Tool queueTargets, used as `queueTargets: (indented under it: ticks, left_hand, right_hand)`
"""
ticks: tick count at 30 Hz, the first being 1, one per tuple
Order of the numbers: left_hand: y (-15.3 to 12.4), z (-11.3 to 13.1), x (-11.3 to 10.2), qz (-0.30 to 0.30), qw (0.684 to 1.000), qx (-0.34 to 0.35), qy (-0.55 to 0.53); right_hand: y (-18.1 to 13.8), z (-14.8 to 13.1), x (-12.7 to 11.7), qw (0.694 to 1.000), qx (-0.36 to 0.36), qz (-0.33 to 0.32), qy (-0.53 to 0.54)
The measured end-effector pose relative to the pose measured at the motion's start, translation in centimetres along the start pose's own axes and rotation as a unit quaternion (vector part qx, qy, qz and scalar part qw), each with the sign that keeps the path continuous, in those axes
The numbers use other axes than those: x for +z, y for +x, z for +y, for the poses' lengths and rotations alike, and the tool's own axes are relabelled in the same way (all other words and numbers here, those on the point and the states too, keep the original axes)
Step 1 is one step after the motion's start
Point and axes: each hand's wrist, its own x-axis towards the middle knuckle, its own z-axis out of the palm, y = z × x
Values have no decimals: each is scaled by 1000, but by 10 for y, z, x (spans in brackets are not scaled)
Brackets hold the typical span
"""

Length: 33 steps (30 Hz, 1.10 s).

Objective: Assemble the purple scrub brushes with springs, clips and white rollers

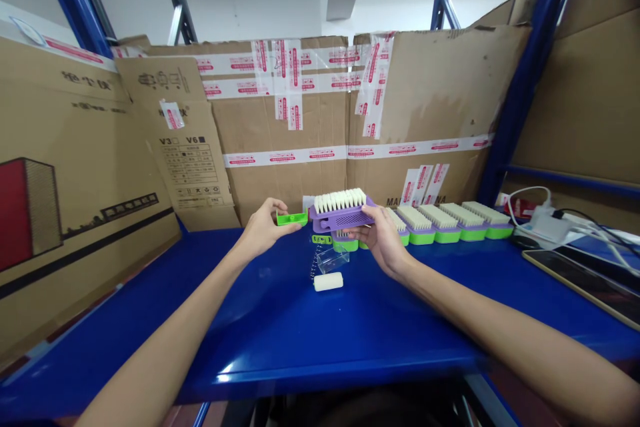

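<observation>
Between its thumb and fingers my left hand (pixel 265 223) grips a small green plastic part (pixel 293 219), held just left of the brush. My right hand (pixel 383 233) is closed around the right end of a purple brush (pixel 343 219), whose pale bristles (pixel 341 199) face up. The two pieces are close together in the air. On the shelf below them lie a flat green plastic piece (pixel 321 239), a metal spring (pixel 315 263), a clear plastic box (pixel 333 259) and a white rounded block (pixel 329 281).
A row of green and purple brushes (pixel 447 232) stands behind and right of my right hand. At the right edge are a white charger with cables (pixel 547 223) and a phone-like device (pixel 583 280). Taped cardboard (pixel 290 123) walls the back of the blue shelf (pixel 280 340).
</observation>
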Motion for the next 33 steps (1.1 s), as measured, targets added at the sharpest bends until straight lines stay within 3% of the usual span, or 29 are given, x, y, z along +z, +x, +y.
queueTargets:
  ticks: [6, 12, 26, 33]
  left_hand:
    - [3, 2, 8, 12, 978, -66, -200]
    - [-3, 14, 13, -16, 931, -93, -352]
    - [-16, 32, 22, -103, 912, -87, -388]
    - [-13, 28, 21, -93, 912, -83, -391]
  right_hand:
    - [2, 0, -2, 1000, -8, 6, 0]
    - [5, -3, -3, 1000, -19, 9, -7]
    - [2, 0, -2, 1000, -7, -2, -2]
    - [3, 3, -2, 1000, -8, -8, -9]
